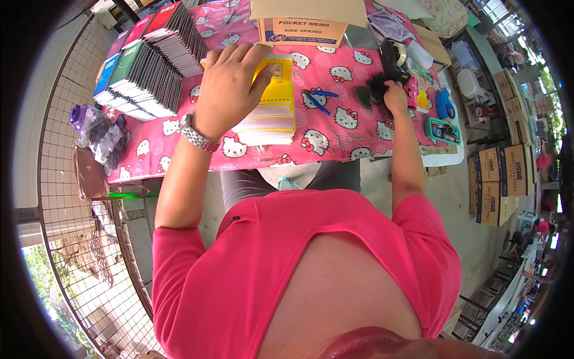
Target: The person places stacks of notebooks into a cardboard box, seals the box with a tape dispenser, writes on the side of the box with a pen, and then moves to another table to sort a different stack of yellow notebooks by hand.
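A stack of yellow-covered paper pads (276, 110) lies near the table's front edge, with a black dotted line across its top cover. My left hand (233, 84), a watch on its wrist, rests over the stack's far left corner, its fingers stretched and its thumb apart. Off to the right, my right hand (394, 97) has its fingers closed at a black bristly bundle (378, 88); whether that is a brush or loose wire I cannot make out. Blue-handled pliers (323, 99) lie spread between the stack and that bundle.
Tall stacks of spiral notebooks (146, 78) stand at the left, beside a clear plastic bag (101, 134). An open cardboard box (305, 30) sits behind the pads. At the right are a black tape dispenser (391, 57) and a green tray (442, 131) of small items.
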The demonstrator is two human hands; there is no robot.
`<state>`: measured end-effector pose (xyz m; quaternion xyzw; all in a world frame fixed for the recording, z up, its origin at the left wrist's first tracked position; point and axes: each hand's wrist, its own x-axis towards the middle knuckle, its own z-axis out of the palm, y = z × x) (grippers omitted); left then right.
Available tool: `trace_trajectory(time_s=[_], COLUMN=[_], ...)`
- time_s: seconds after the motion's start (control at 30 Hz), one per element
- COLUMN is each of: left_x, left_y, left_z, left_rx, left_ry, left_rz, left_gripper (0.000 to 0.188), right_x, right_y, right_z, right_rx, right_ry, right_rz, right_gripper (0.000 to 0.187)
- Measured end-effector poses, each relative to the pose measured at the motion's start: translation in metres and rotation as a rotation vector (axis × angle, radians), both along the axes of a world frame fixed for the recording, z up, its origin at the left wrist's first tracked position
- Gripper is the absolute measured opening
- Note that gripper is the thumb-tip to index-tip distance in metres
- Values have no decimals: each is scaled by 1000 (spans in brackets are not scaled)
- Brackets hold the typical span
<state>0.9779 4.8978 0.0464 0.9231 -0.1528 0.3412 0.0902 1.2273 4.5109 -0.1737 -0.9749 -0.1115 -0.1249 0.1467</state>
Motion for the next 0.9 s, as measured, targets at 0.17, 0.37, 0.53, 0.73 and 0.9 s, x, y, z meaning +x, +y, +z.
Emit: trace_trajectory(time_s=[0.17, 0.37, 0.53, 0.73, 0.9], left_x=[7, 2, 7, 6, 0], left_y=[-4, -13, -11, -8, -13], left_z=[-6, -7, -5, -2, -3], left_rx=[-6, -11, -56, -43, -47], left_ry=[-6, -16, -13, 46, -9], left_rz=[94, 146, 99, 102, 142], left_gripper=[17, 17, 17, 17, 17], right_x=[-24, -137, -145, -147, -152], right_y=[60, 166, 179, 191, 188], right_z=[71, 191, 205, 202, 203], right_rx=[579, 789, 675, 706, 720], right_ry=[-46, -196, -138, -304, -193], right_rz=[108, 789, 872, 896, 841], right_gripper=[33, 24, 21, 19, 20])
